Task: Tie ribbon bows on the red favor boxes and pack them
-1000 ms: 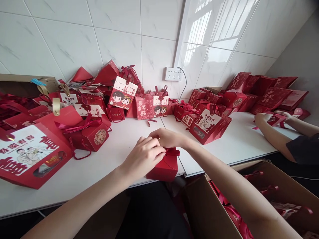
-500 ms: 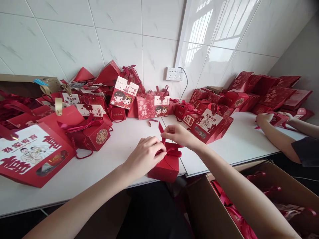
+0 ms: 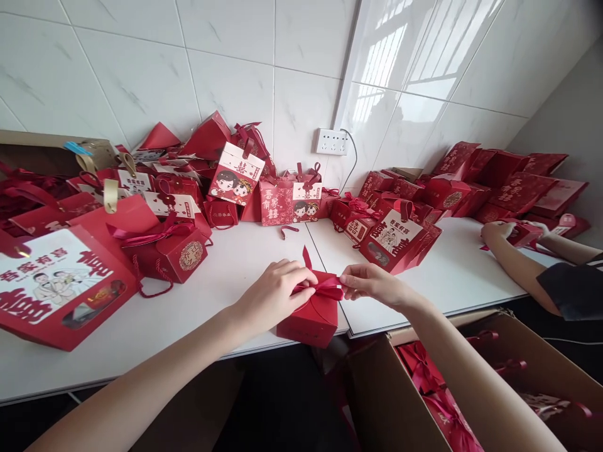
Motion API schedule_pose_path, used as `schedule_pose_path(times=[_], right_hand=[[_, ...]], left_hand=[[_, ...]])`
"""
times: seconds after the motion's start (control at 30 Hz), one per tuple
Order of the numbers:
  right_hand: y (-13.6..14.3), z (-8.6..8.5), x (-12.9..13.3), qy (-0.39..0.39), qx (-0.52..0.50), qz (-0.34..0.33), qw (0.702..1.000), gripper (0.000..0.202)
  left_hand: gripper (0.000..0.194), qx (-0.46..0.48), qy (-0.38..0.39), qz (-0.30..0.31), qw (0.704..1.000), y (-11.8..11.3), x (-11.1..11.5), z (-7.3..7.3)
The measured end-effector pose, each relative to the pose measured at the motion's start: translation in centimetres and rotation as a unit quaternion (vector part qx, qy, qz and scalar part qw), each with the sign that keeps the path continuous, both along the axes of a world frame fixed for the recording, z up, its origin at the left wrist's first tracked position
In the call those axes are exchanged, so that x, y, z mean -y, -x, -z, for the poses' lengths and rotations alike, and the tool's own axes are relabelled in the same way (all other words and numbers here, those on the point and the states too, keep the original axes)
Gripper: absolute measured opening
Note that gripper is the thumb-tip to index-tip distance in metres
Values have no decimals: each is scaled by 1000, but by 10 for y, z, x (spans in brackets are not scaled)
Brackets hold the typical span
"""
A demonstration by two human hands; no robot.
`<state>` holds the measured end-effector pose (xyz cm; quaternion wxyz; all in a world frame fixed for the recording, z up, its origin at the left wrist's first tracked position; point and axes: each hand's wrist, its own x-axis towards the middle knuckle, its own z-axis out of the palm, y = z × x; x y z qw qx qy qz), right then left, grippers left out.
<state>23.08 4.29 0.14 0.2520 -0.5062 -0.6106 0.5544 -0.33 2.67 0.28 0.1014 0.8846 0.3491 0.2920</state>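
A small red box (image 3: pixel 308 321) sits at the front edge of the white table, with a red ribbon bow (image 3: pixel 327 287) on its top. My left hand (image 3: pixel 285 287) pinches the left side of the bow, fingers closed on the ribbon. At the bow's right side, my right hand (image 3: pixel 370 284) has its thumb and fingertips closed on the ribbon there. One ribbon end stands up behind my left fingertips. A short loose ribbon piece (image 3: pixel 288 230) lies on the table behind the box.
Red gift boxes (image 3: pixel 164 251) crowd the left, and more are piled along the tiled wall. An open carton (image 3: pixel 372 389) holding red boxes stands below the table at right. Another person's hands (image 3: pixel 499 231) hold a red box at far right. A socket strip (image 3: pixel 331 142) is on the wall.
My right hand has moved down and right, from the upright ribbon end to the bow's right side. My left hand stays at the bow. The view has shifted slightly.
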Motion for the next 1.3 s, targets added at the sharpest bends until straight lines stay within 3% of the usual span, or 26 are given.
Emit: schedule_pose_path(times=[0.17, 0.37, 0.47, 0.6, 0.77, 1.07, 1.3], right_hand=[[10, 3, -10, -63, -95, 64, 991, 34], [24, 7, -21, -50, -220, 59, 972, 33], [28, 11, -22, -35, -220, 63, 973, 35], [32, 15, -24, -30, -216, 80, 973, 36], [35, 15, -26, -24, -201, 105, 974, 38], [36, 17, -25, -15, -164, 128, 978, 39], [34, 18, -22, -39, -114, 114, 986, 40]], left_hand=[[7, -12, 23, 16, 1000, 1, -1, -3], [16, -19, 21, 28, 999, 1, -1, -5], [28, -53, 4, 44, 998, 0, -1, -7], [25, -92, -6, 61, 994, 0, -2, -10], [26, -71, 20, 93, 993, 1, -4, -12], [22, -75, 58, 102, 990, -1, -7, -12], [16, -67, 68, 76, 993, 1, -5, -12]])
